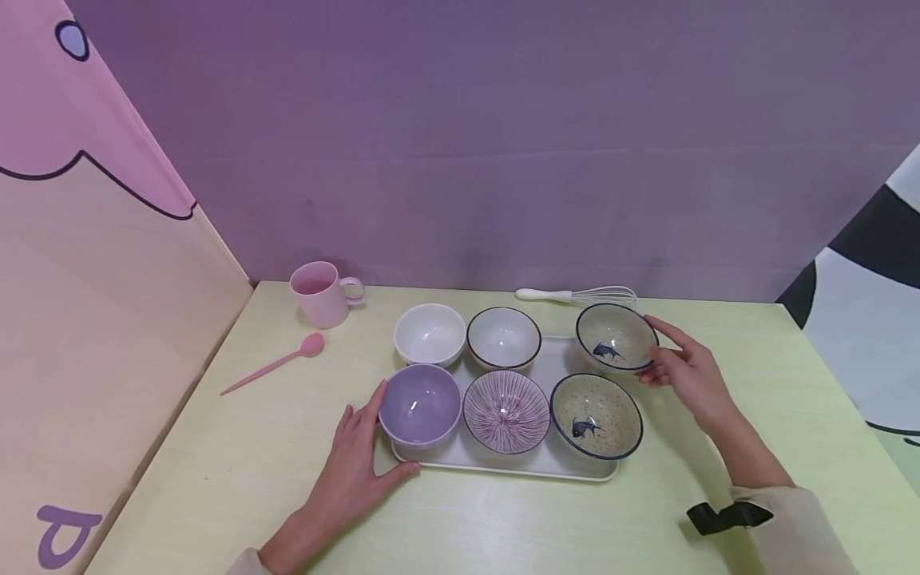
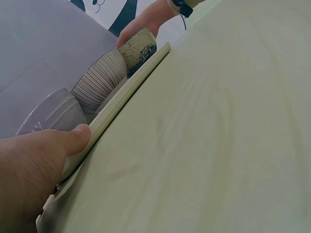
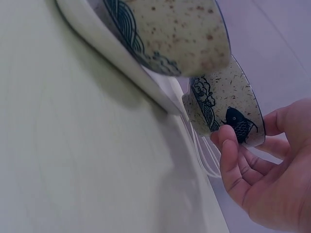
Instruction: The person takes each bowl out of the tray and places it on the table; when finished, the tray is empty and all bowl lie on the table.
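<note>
My right hand (image 1: 686, 375) holds a speckled bowl (image 3: 228, 99) with a blue fish at the tray's back right corner, thumb and fingers on its side. Whether that bowl's base touches the white tray (image 1: 517, 469) I cannot tell. In front of it stands a second speckled fish bowl (image 1: 607, 415). My left hand (image 1: 352, 455) lies around the tray's front left corner, thumb on its edge and fingers beside the purple bowl (image 1: 420, 403). Between the front bowls is a striped bowl (image 1: 506, 411). Behind stand a white bowl (image 1: 430, 335) and a dark-rimmed white bowl (image 1: 505, 339).
On the left of the table (image 1: 251, 479) stands a pink mug (image 1: 322, 299), with a pink spoon (image 1: 280, 363) lying before it. A whisk (image 1: 561, 295) with a white handle lies along the back edge, near the purple backdrop (image 1: 460, 160).
</note>
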### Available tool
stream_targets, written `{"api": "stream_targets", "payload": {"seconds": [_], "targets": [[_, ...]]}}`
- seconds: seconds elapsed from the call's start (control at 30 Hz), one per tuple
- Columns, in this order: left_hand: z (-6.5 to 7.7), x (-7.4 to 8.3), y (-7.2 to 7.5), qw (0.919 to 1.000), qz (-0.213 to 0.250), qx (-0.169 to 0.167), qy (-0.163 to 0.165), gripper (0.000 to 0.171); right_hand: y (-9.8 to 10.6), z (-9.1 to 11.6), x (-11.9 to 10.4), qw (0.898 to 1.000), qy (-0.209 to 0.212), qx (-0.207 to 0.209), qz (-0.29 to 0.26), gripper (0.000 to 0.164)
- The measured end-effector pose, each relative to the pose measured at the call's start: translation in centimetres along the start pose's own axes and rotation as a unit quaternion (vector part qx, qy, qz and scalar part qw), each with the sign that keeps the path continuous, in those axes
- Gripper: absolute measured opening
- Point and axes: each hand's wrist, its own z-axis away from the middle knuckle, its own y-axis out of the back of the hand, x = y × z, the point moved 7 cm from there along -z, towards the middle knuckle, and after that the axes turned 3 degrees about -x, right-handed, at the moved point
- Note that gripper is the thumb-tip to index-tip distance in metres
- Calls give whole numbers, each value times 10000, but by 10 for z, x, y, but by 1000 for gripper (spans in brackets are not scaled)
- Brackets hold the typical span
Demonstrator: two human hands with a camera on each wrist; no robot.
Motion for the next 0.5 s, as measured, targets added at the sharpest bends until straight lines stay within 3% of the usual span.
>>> {"api": "stream_targets", "payload": {"seconds": [0.5], "targets": [[0, -1, 0, 10000, 60, 3, 41, 133, 37, 21, 10, 9990, -5, 229, -382, 51]]}}
